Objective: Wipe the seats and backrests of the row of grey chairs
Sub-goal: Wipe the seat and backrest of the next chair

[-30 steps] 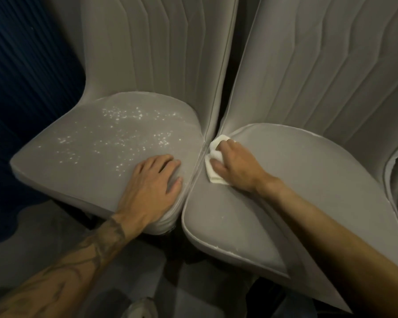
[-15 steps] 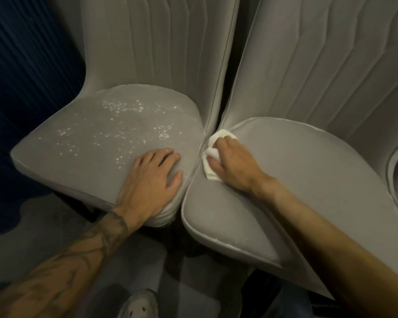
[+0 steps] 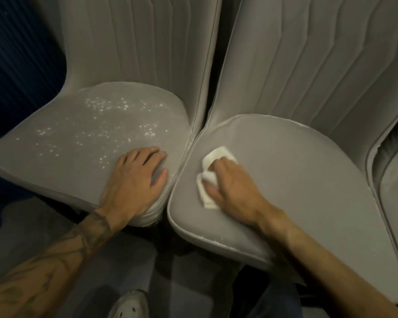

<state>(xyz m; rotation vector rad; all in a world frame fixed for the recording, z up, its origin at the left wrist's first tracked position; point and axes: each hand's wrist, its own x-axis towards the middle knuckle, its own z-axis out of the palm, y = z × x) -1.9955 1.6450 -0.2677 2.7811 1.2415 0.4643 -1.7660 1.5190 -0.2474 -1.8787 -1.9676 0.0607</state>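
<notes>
Two seats: left seat [image 3: 74, 157] and right seat [image 3: 308, 184] lie side by side, their edges touching just in front of the backrests.
Left seat surface: smooth grey cushion with a rounded rim, strewn with white specks [image 3: 115, 115] over its middle and rear.
Right seat surface: the same grey, with pale piping along the rim and an even top.
Backrests: left backrest [image 3: 136, 42] and right backrest [image 3: 308, 53] are upright and grey, stitched in long channels.
White cloth [image 3: 218, 154]: folded, lying on the left part of the right seat, near where the cushions meet.
Right hand [image 3: 234, 189]: on top of the cloth, fingers [image 3: 223, 166] curled together and clamped on it, pressing it to the cushion.
Left hand [image 3: 133, 180]: flat on the left seat's front right corner, its fingers [image 3: 145, 154] straight, slightly apart, holding nothing.
Third chair [image 3: 395, 180]: only its edge shows, just beside the right seat.
Shoe [image 3: 129, 304]: pale, on the floor [image 3: 21, 226] below the two seats.
</notes>
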